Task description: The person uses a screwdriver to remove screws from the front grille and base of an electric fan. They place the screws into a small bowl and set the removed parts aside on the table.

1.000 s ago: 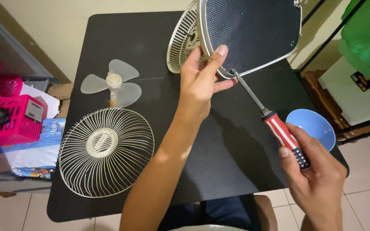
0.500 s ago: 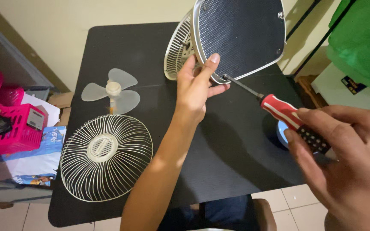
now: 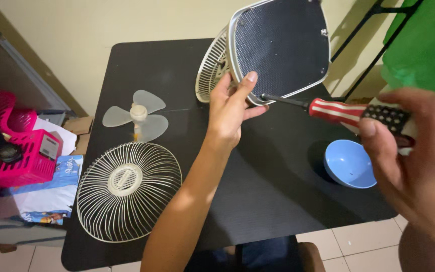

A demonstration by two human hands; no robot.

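Head view: our left hand fingers grip the tilted fan base at its rim above the worktop; our right hand clasps the screwdriver. The base seems stiff, weighty; its rim offers the best hold.

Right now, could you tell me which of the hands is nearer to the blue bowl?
Right. The right hand holds the screwdriver just beside the blue bowl; the left hand grips the fan base farther away.

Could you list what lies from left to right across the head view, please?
Pink basket → wire fan guard → left hand → fan base → blue bowl → right hand.
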